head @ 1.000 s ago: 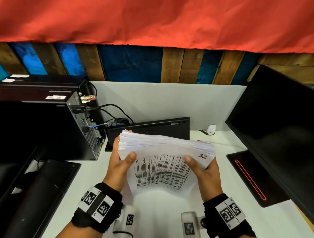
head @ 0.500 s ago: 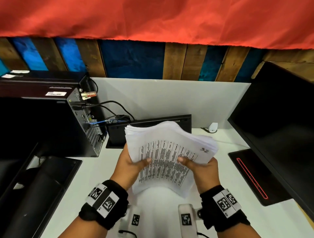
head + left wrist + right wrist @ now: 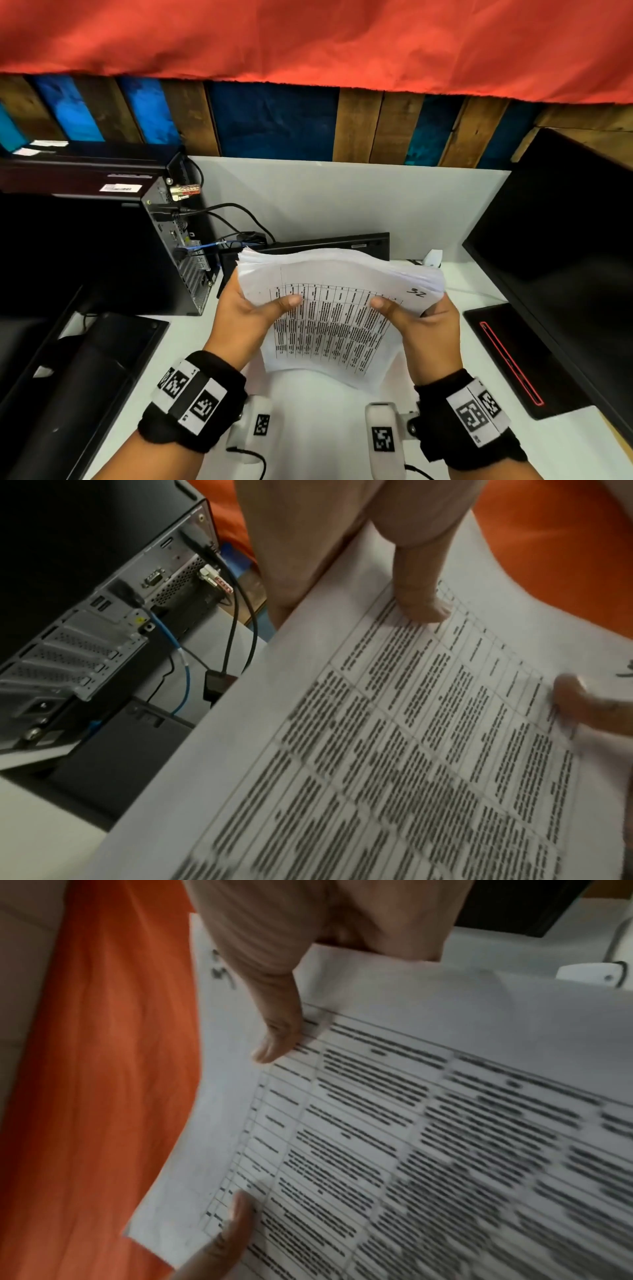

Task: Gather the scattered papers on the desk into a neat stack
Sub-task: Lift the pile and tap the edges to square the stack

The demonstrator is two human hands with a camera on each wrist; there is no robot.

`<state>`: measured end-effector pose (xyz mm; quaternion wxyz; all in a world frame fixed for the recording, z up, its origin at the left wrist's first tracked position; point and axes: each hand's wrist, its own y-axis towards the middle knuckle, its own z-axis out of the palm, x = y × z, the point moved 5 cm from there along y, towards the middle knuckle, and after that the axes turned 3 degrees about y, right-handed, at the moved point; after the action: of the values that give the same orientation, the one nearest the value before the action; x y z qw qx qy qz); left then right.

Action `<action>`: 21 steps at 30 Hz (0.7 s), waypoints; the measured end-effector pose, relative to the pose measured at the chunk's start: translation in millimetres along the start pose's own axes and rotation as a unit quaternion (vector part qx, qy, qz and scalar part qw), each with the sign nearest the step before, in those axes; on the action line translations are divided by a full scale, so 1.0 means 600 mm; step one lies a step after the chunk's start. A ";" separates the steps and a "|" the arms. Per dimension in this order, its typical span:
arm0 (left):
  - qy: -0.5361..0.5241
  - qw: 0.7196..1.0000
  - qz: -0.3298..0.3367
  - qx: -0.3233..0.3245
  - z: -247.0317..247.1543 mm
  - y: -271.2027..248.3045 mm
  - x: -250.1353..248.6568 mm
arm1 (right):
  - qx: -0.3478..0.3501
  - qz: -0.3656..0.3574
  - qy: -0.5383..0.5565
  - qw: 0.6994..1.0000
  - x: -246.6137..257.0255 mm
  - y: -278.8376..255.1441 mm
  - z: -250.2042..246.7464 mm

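My left hand (image 3: 246, 318) and right hand (image 3: 424, 325) each grip one side of the stack of papers (image 3: 335, 308), thumbs pressed on the printed top sheet and fingers curled underneath, out of sight. I hold the stack lifted off the white desk (image 3: 325, 428), tilted towards me. Its lower edge hangs free above the bare surface in front of me.

The gathering looks done, I judge: no loose sheet shows anywhere on the desk that I can see. What remains is the tidying. The far edge of the stack fans out unevenly, with sheet corners stepping past each other, so the pile is not yet square. I think it needs tapping on the desk to line up the edges, then setting down flat.

Beyond the stack lies a flat black device (image 3: 308, 246), and to its left stands the computer tower (image 3: 113, 246) with its cables.
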<state>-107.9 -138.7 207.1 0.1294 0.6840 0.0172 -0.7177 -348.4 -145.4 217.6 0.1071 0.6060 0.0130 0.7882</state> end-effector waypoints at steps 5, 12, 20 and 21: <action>-0.021 0.999 0.042 -0.027 0.003 -0.015 -0.020 | -0.016 -0.190 -0.190 0.963 0.028 -0.028 0.014; -0.069 0.988 0.014 -0.135 0.002 -0.009 -0.032 | -0.045 -0.194 -0.221 0.955 0.024 -0.042 0.015; -0.136 0.990 -0.038 0.012 0.004 -0.035 0.025 | 0.015 0.062 -0.027 0.998 -0.039 -0.032 -0.013; -0.128 0.990 -0.047 0.035 0.006 -0.036 0.031 | 0.032 0.084 -0.020 0.996 -0.047 -0.031 -0.012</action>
<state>-116.4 -121.4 185.8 0.0720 0.5891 0.0074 -0.8048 -345.5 -131.8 185.9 0.0217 0.6238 -0.0150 0.7811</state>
